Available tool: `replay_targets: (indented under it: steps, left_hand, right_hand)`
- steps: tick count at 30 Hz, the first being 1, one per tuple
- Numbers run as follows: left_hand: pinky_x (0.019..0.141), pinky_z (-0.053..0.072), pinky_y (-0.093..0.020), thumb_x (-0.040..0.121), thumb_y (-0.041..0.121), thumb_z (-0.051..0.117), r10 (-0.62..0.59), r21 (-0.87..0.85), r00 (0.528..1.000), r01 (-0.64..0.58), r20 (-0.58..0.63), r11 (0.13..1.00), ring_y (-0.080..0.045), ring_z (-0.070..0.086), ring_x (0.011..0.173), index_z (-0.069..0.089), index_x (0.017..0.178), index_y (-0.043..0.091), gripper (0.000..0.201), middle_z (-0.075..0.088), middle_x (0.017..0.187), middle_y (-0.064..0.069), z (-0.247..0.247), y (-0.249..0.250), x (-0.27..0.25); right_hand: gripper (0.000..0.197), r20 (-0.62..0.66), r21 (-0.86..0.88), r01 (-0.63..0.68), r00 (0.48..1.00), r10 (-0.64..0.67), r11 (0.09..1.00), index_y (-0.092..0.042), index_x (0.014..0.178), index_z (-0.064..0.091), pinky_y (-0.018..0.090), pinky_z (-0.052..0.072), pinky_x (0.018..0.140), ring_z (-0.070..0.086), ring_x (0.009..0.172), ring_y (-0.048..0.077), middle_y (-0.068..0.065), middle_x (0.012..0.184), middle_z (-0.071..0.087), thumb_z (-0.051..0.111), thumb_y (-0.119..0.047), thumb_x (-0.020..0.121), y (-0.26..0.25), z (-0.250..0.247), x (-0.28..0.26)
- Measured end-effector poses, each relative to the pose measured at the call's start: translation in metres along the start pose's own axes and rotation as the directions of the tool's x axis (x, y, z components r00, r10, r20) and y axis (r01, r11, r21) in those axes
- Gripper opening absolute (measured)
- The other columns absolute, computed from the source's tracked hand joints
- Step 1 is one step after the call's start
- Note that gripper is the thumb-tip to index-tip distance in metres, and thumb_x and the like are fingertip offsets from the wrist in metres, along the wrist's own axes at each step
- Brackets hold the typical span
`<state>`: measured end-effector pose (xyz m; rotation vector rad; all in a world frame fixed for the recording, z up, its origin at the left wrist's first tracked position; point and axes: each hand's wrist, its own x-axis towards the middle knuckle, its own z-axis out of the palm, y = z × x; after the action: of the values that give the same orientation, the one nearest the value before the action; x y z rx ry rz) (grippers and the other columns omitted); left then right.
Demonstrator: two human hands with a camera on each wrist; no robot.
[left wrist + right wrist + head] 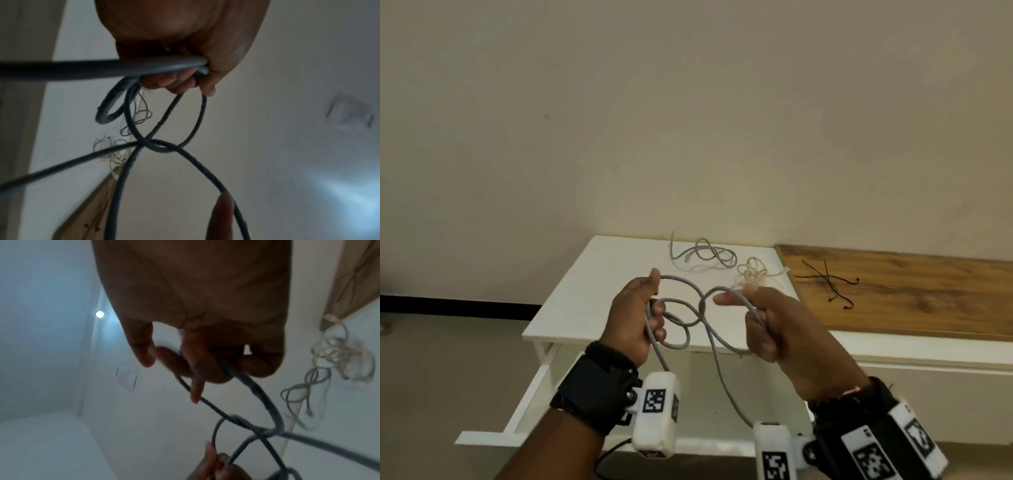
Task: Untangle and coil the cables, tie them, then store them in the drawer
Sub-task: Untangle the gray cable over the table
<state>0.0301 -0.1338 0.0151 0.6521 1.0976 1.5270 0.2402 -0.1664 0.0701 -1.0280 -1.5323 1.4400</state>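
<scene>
My left hand (635,317) grips gathered loops of the grey cable (690,313), fingers curled round them, held up above the white table (585,291). To untangle well, I judge I should keep those loops pinned and ease the crossing between my hands loose, not pull it tight. My right hand (763,325) holds the next loop, fingers curled, index pointing left. The open drawer (524,411) waits below.
</scene>
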Motion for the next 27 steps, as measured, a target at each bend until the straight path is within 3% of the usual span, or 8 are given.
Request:
replay_targets:
  steps: [2, 4, 7, 11, 15, 21, 24, 27]
  left_hand:
    - [0.041, 0.027, -0.019, 0.097, 0.04, 0.059, 0.01, 0.118, 1.0, -0.012, 0.016, 0.993, -0.013, 0.025, 0.036, 0.05, 0.083, 0.015, 0.029, 0.038, 0.054, -0.003, 0.003, -0.01, 0.0]
    - [0.042, 0.027, -0.021, 0.096, 0.04, 0.061, 0.037, 0.209, 0.999, -0.035, -0.009, 0.977, -0.014, 0.024, 0.038, 0.054, 0.083, 0.014, 0.03, 0.037, 0.056, -0.004, 0.004, -0.016, 0.002]
    - [0.042, 0.026, -0.021, 0.096, 0.041, 0.061, 0.023, 0.177, 0.996, -0.007, -0.09, 0.984, -0.014, 0.023, 0.039, 0.051, 0.079, 0.014, 0.034, 0.035, 0.057, -0.004, -0.003, -0.012, 0.007]
    - [0.043, 0.024, -0.02, 0.096, 0.044, 0.06, -0.011, 0.046, 0.997, 0.015, -0.08, 0.999, -0.014, 0.023, 0.041, 0.046, 0.079, 0.015, 0.036, 0.036, 0.057, -0.003, -0.007, -0.002, 0.008]
    - [0.04, 0.028, -0.019, 0.096, 0.039, 0.059, -0.01, -0.017, 0.994, 0.012, 0.108, 1.0, -0.011, 0.027, 0.035, 0.058, 0.091, 0.013, 0.026, 0.038, 0.053, -0.001, -0.006, 0.003, 0.002]
    - [0.036, 0.039, -0.021, 0.096, 0.032, 0.056, -0.122, 0.03, 0.891, 0.122, 0.438, 0.992, -0.012, 0.038, 0.033, 0.061, 0.126, 0.009, 0.038, 0.049, 0.063, -0.006, 0.001, -0.003, -0.004]
    - [0.034, 0.037, -0.019, 0.096, 0.031, 0.056, -0.211, 0.068, 0.837, 0.205, 0.506, 0.976, -0.01, 0.038, 0.032, 0.064, 0.12, 0.008, 0.035, 0.061, 0.076, -0.012, 0.004, -0.008, -0.008]
    - [0.032, 0.035, -0.017, 0.093, 0.028, 0.058, -0.223, 0.075, 0.791, 0.22, 0.57, 0.973, -0.009, 0.037, 0.03, 0.067, 0.098, 0.01, 0.02, 0.061, 0.079, -0.013, 0.006, -0.009, -0.013]
  right_hand:
    - [0.034, -0.022, -0.155, 0.012, 1.0, -0.016, 0.988, -0.022, 0.091, 0.078, 0.024, 0.026, 0.051, 0.025, 0.051, 0.015, 0.0, 0.051, 0.028, 0.052, -0.043, 0.098, 0.004, 0.001, -0.001]
    - [0.029, -0.018, -0.139, 0.088, 0.996, -0.091, 0.986, -0.026, 0.094, 0.078, 0.027, 0.034, 0.059, 0.033, 0.053, 0.014, -0.001, 0.052, 0.036, 0.052, -0.04, 0.098, 0.008, -0.001, 0.0]
    - [0.036, 0.056, 0.093, 0.321, 0.943, -0.327, 0.942, -0.023, 0.105, 0.074, 0.037, 0.042, 0.079, 0.053, 0.078, 0.016, 0.002, 0.077, 0.061, 0.058, -0.052, 0.092, 0.008, -0.013, 0.0]
    - [0.038, 0.057, 0.36, 0.418, 0.882, -0.467, 0.834, -0.018, 0.102, 0.075, 0.038, 0.041, 0.086, 0.052, 0.087, 0.021, 0.002, 0.087, 0.06, 0.068, -0.052, 0.085, 0.011, -0.02, 0.003]
    - [0.034, 0.069, 0.407, 0.412, 0.876, -0.477, 0.815, -0.016, 0.101, 0.071, 0.039, 0.039, 0.08, 0.05, 0.081, 0.021, 0.004, 0.083, 0.057, 0.064, -0.048, 0.09, 0.012, -0.017, 0.005]
    - [0.029, 0.074, 0.502, 0.402, 0.862, -0.502, 0.765, -0.017, 0.093, 0.068, 0.03, 0.037, 0.068, 0.042, 0.07, 0.016, 0.001, 0.08, 0.052, 0.065, -0.046, 0.09, 0.009, -0.014, 0.004]
    - [0.027, 0.108, 0.515, 0.411, 0.839, -0.533, 0.752, -0.018, 0.093, 0.068, 0.03, 0.038, 0.067, 0.042, 0.069, 0.015, 0.0, 0.075, 0.051, 0.062, -0.045, 0.092, 0.007, -0.015, 0.003]
    - [0.026, 0.051, 0.572, 0.395, 0.858, -0.512, 0.719, -0.017, 0.092, 0.064, 0.03, 0.038, 0.065, 0.041, 0.067, 0.016, 0.002, 0.072, 0.049, 0.057, -0.041, 0.095, 0.005, -0.02, 0.004]
